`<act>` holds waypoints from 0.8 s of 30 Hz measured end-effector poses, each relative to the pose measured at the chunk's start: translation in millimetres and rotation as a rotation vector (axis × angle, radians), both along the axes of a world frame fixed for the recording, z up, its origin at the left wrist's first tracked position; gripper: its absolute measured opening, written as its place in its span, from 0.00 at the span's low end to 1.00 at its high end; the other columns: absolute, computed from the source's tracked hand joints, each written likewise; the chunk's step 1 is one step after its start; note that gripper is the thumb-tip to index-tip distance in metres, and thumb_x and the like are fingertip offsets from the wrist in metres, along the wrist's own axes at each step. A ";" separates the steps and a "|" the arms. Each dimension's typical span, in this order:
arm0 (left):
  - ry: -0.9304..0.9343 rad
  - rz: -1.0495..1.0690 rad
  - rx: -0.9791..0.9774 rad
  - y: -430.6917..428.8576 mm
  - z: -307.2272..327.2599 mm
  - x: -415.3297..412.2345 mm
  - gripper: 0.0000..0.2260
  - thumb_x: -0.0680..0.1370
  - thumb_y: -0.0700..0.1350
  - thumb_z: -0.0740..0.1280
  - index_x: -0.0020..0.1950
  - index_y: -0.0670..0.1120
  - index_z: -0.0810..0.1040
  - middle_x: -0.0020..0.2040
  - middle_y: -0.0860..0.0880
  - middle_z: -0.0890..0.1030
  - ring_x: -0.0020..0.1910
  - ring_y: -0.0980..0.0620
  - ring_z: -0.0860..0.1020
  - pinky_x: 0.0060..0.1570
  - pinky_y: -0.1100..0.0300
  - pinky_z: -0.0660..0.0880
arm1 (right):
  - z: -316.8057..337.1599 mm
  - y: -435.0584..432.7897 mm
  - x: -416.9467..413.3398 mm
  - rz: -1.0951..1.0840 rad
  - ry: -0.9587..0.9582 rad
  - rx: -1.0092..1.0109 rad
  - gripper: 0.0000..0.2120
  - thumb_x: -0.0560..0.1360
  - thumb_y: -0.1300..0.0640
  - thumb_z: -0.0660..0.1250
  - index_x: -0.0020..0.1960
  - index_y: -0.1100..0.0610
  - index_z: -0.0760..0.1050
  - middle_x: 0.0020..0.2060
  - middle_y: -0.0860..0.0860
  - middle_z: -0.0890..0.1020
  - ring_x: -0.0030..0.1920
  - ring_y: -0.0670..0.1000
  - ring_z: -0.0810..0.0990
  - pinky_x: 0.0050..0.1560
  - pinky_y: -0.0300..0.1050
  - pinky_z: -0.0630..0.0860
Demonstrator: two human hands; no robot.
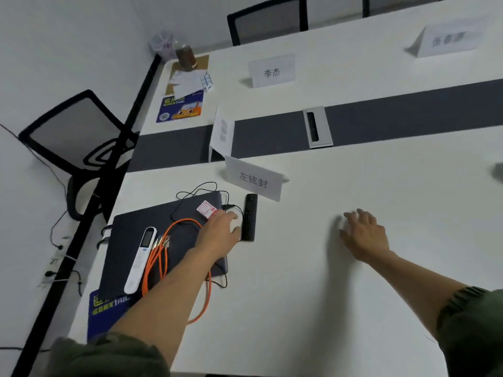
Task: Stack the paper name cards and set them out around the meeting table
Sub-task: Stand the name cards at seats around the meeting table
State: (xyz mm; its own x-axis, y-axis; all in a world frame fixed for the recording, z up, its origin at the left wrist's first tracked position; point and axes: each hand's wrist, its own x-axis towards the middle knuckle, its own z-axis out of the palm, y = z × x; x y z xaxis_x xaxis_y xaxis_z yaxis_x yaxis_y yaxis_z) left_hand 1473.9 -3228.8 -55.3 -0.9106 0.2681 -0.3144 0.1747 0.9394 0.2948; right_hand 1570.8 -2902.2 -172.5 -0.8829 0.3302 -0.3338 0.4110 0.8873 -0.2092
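Name cards (255, 180): four, standing on table (353, 308); left hand (220, 229), right hand (364, 235) relaxed.

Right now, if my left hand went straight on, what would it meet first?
Probably the black remote, lying right beside the left hand; they may already touch. Past it stands the nearest name card.

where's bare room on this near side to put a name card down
Widest bare patch: the white tabletop right of the right hand, up to the grey strip. Also bare between the hands, this side of the black remote. Crowded at the left: laptop with cables and white remote, by the left hand.
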 end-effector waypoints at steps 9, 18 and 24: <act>0.270 -0.263 -0.114 43.9 -50.3 -138.8 0.29 0.78 0.44 0.65 0.77 0.49 0.59 0.76 0.42 0.57 0.74 0.42 0.57 0.71 0.49 0.60 | -48.2 -14.8 -0.5 -0.179 0.076 0.077 0.30 0.80 0.39 0.42 0.79 0.47 0.43 0.80 0.54 0.44 0.79 0.54 0.37 0.76 0.56 0.39; 0.220 -0.472 -0.270 81.7 -71.0 -203.1 0.23 0.78 0.45 0.66 0.73 0.54 0.68 0.70 0.48 0.71 0.73 0.45 0.62 0.76 0.46 0.45 | -53.1 -12.7 -2.7 -0.221 0.095 0.078 0.31 0.79 0.39 0.45 0.79 0.47 0.51 0.80 0.54 0.50 0.79 0.54 0.42 0.77 0.56 0.44; 0.287 -0.628 -0.197 121.9 -54.3 -181.6 0.13 0.80 0.48 0.62 0.65 0.50 0.74 0.58 0.49 0.77 0.60 0.46 0.73 0.71 0.50 0.57 | -54.7 -11.0 -2.7 -0.227 0.101 0.076 0.30 0.79 0.39 0.47 0.79 0.47 0.52 0.79 0.54 0.51 0.79 0.54 0.43 0.76 0.57 0.45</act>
State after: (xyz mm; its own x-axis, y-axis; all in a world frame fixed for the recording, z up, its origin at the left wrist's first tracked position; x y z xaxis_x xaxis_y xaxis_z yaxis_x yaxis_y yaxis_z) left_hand 1292.3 -3106.9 -109.6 -0.6569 0.7315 -0.1827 0.7450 0.6670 -0.0086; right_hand 1568.1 -2913.2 -227.1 -0.8109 0.5445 -0.2142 0.5818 0.7895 -0.1957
